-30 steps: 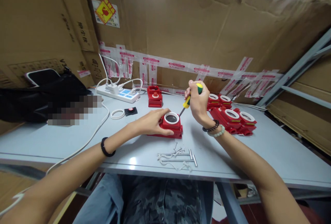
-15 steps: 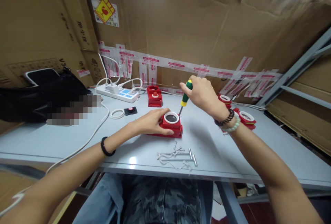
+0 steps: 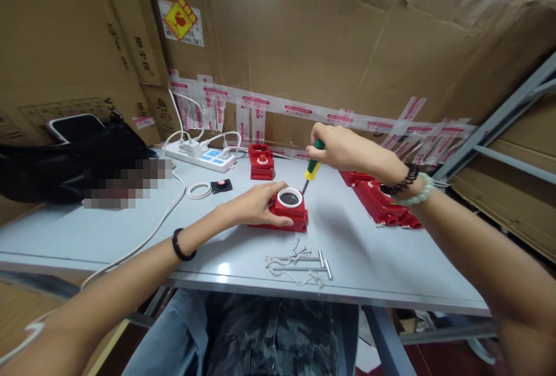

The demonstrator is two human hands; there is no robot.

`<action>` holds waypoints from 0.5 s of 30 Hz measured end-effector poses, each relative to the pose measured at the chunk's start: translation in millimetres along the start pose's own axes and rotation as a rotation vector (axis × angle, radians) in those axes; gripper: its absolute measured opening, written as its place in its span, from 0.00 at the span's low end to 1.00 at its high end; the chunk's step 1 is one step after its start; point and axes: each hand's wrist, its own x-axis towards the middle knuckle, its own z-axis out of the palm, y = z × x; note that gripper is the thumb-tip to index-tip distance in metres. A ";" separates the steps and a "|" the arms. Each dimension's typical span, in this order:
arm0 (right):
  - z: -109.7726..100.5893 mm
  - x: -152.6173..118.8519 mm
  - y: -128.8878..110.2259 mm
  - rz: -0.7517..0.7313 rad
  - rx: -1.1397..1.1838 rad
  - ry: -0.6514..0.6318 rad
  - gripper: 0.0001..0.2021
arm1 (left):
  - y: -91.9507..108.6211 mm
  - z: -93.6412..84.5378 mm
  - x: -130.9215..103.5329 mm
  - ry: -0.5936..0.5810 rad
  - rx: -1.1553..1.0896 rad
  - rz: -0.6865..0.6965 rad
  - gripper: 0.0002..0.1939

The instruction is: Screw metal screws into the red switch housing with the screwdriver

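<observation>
On the table in front of me lies a red box-shaped housing (image 3: 290, 212) with a white ring around a dark round window. My left hand (image 3: 263, 205) is closed around its left side, thumb along the front. In my right hand (image 3: 332, 145) is a screwdriver (image 3: 311, 168) with a green and yellow handle, held steeply. Its tip meets the housing's right rear corner; any screw there is too small to make out. Just in front of the housing lie several small screws (image 3: 299, 248) and metal T-bars (image 3: 325, 265) with white cord.
A second red housing (image 3: 261, 163) stands behind, near a white power strip (image 3: 200, 156). More red housings (image 3: 376, 202) lie to the right. A white ring (image 3: 200, 190), a black square piece (image 3: 221, 185) and a black bag (image 3: 108, 161) are leftward. Cardboard (image 3: 295, 34) walls the back.
My right wrist and forearm have swung outward to the right, and the fingers have shifted around the screwdriver handle. My left hand and the housing stay in place.
</observation>
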 end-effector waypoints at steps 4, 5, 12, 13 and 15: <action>-4.9 -0.8 -0.6 -0.052 0.066 -0.120 0.16 | -1.0 -0.1 -0.6 -0.001 0.012 -0.004 0.28; -4.6 -2.0 -1.8 -0.037 0.046 -0.109 0.16 | -1.0 -0.2 -0.7 0.001 0.018 -0.006 0.28; 1.7 0.7 -4.3 -0.058 0.063 0.012 0.09 | 1.1 -1.9 -0.9 -0.017 0.033 -0.014 0.29; 0.9 1.5 -4.2 -0.078 0.115 -0.018 0.12 | 1.1 -2.1 -0.9 -0.020 0.035 -0.016 0.29; -0.1 2.2 -5.0 -0.075 0.167 -0.044 0.16 | 0.7 -2.0 -0.8 -0.019 0.040 -0.020 0.29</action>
